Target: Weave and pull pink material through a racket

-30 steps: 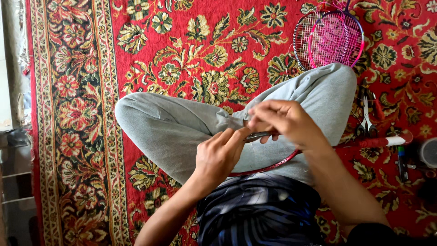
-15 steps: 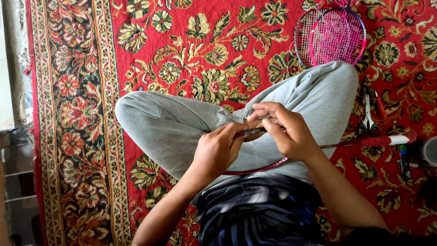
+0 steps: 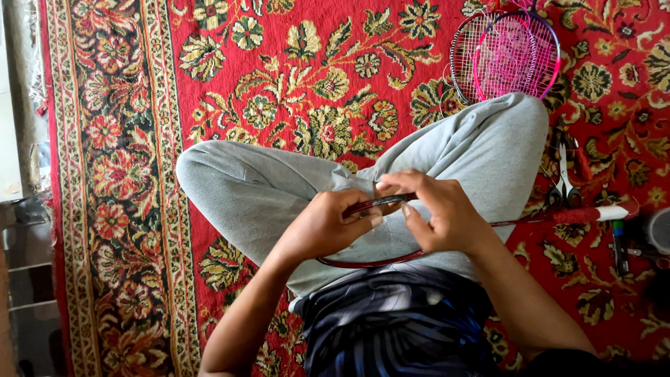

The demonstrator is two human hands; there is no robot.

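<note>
I sit cross-legged in grey trousers on a red floral carpet. A dark red racket frame lies across my lap, its shaft running right to a red-and-white handle. My left hand grips the upper rim of the frame. My right hand pinches the same rim just to the right, fingertips nearly touching those of the left. Whether the frame carries strings is hidden by my hands.
Two strung rackets, one pink and one white, lie overlapped on the carpet beyond my right knee. Scissors or pliers and small tools lie at the right. Bare floor and a shelf edge border the carpet at left.
Both hands stay on the racket rim. My right hand's fingers have shifted slightly along the rim; the frame and legs stay put.
</note>
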